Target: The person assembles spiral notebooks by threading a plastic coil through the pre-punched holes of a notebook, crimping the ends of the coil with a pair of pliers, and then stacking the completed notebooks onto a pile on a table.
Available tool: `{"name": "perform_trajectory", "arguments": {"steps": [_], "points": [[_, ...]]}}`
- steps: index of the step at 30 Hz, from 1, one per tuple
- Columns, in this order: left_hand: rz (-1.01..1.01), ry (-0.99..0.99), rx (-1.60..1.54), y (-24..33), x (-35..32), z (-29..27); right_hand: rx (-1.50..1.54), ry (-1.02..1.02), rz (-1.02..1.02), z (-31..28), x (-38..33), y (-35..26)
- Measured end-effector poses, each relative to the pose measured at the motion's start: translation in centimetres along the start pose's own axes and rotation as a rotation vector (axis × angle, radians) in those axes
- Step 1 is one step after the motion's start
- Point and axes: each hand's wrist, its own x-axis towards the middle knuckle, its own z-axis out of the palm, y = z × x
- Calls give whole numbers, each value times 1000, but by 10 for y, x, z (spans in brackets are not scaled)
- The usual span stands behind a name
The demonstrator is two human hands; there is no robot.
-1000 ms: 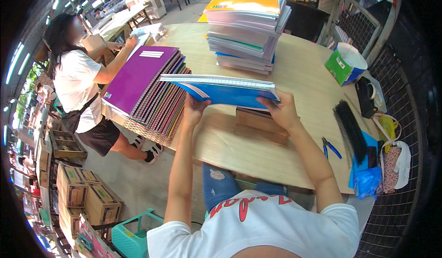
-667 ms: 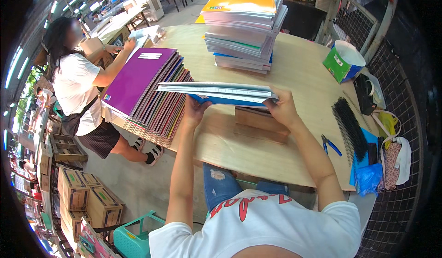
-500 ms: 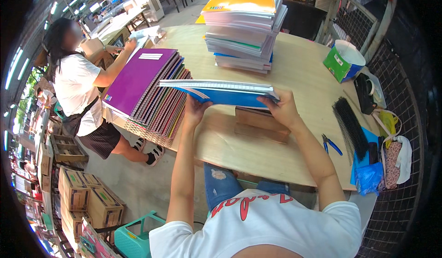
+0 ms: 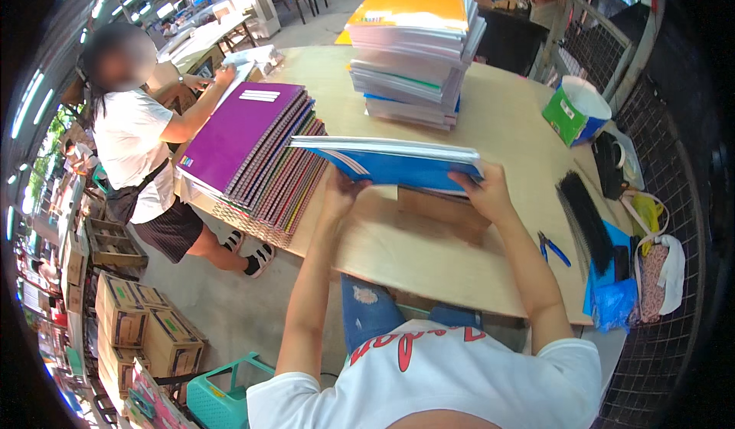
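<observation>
Both my hands hold a blue-covered notebook [image 4: 406, 170] up over the table, its white page edges facing away from me. My left hand [image 4: 343, 193] grips the lower left part, thumb on the blue cover. At the right end, my right hand [image 4: 490, 191] pinches it with the thumb on the cover; the fingers behind are hidden. Under the notebook a brown wooden block [image 4: 444, 214] lies on the table, partly covered. To the left is a tall stack of spiral-bound notebooks with a purple one [image 4: 241, 130] on top. Beyond stands a pile of unbound notebooks under a yellow cover [image 4: 409, 8].
Blue-handled pliers [image 4: 553, 250] and black binding coils [image 4: 586, 222] lie on the table [image 4: 413, 276] at right. Behind them are a green and blue carton [image 4: 570, 115] and a black pouch [image 4: 609, 165]. A person [image 4: 134, 138] stands at left. Boxes [image 4: 145, 325] and a teal stool [image 4: 222, 394] are below.
The notebook tilts so that more of its blue cover shows, and it sits slightly further right and lower in the view. Both hands keep hold of it. The whole view has shifted slightly.
</observation>
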Motion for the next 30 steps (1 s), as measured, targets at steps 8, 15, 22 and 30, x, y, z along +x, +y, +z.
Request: {"name": "perform_trajectory", "arguments": {"steps": [8,15,22,30], "points": [[-220,-311,213,26,-2,45,135,256,359,-44,-72,35],[-183,-368,120,18,-20,61,536,437,646,-35,-164,124],[-208,-280,-175,48,-24,78,305,503,517,6,-184,121],[-164,-152,-71,56,-18,75,167,497,423,-9,-166,110]]}}
